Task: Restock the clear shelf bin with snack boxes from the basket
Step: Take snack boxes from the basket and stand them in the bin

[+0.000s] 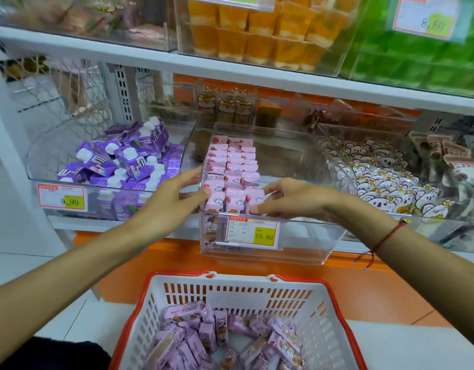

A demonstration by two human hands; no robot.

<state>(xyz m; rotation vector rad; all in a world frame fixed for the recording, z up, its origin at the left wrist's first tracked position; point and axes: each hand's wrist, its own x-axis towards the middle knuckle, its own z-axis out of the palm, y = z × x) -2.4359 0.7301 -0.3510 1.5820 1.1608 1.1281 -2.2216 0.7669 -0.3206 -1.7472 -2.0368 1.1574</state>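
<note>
A clear shelf bin [305, 241] stands on the lower shelf with a 15.80 price tag on its front. Pink snack boxes [231, 166] stand upright in rows along its left side; its right half holds nothing. My left hand [174, 193] rests against the bin's left wall, fingertips touching the front boxes. My right hand [289, 196] pinches the frontmost pink box [254, 198] in the right row. Below, a white basket with a red rim [334, 327] holds several loose purple-pink snack boxes [203, 335].
A bin of purple drink pouches [126, 161] sits to the left, with a 9.90 tag. A bin of white koala-print packets [382, 180] sits to the right. Orange jelly cups [259, 33] and green packs fill the shelf above. An orange ledge runs below the shelf.
</note>
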